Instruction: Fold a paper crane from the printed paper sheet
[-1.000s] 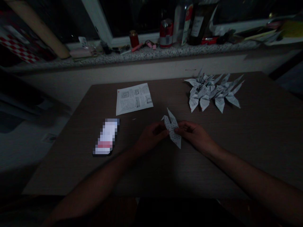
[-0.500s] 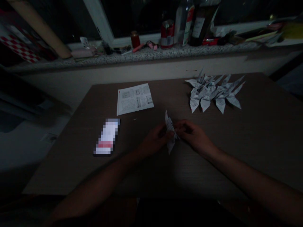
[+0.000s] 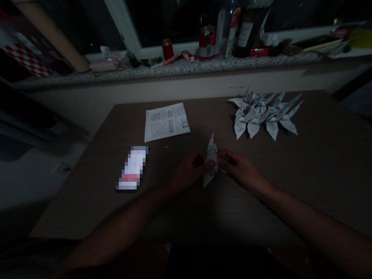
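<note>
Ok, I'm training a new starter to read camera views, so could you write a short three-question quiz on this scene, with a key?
1. What do the left hand and the right hand hold between them?
2. True or false: the phone lies closer to the person than the printed sheet does.
3. Fill in the blank: seen from the person's seat, the group of folded paper shapes lies toward the far ____ part of the table.

Key:
1. A folded piece of printed paper.
2. True.
3. Right.
</note>
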Available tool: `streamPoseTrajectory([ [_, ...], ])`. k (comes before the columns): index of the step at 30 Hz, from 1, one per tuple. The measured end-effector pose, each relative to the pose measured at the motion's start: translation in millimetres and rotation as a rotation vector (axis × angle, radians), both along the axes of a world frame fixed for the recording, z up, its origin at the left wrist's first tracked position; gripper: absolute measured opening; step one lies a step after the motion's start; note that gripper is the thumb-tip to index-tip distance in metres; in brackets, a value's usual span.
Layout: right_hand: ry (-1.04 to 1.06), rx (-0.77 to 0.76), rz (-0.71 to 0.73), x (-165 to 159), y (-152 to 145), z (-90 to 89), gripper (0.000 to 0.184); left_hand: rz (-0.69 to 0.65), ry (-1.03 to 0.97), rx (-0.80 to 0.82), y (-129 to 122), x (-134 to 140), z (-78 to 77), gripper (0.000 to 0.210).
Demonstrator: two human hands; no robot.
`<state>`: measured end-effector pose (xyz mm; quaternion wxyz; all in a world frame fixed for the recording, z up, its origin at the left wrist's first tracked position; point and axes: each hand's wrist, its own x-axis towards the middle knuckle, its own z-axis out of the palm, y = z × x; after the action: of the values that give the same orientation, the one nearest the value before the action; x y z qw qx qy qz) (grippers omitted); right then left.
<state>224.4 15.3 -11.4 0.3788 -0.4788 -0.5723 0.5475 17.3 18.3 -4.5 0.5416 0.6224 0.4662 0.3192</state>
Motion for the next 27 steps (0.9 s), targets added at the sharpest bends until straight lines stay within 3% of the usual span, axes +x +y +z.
streamPoseTrajectory([
  [8,-0.018,-0.004,-0.097,5.2,5.5,0.4,0.029,-0.072,-0.115,-0.045,6.3,-5.4,-10.9,0.04],
  [11,-0.061,0.031,-0.116,6.1,5.8,3.4,0.028,-0.046,-0.034,-0.002,8.2,-7.7,-9.0,0.037],
  [14,-0.078,0.018,-0.084,7.2,5.4,4.3,0.026,-0.003,0.097,0.075,8.5,-9.4,-3.8,0.032],
  [19,-0.049,-0.087,0.054,10.4,5.5,2.6,0.037,-0.013,0.149,0.111,9.6,-11.6,-1.1,0.031],
  [27,-0.094,-0.053,0.072,18.9,9.4,0.5,0.039,-0.071,0.243,0.127,13.8,-18.1,3.3,0.034],
])
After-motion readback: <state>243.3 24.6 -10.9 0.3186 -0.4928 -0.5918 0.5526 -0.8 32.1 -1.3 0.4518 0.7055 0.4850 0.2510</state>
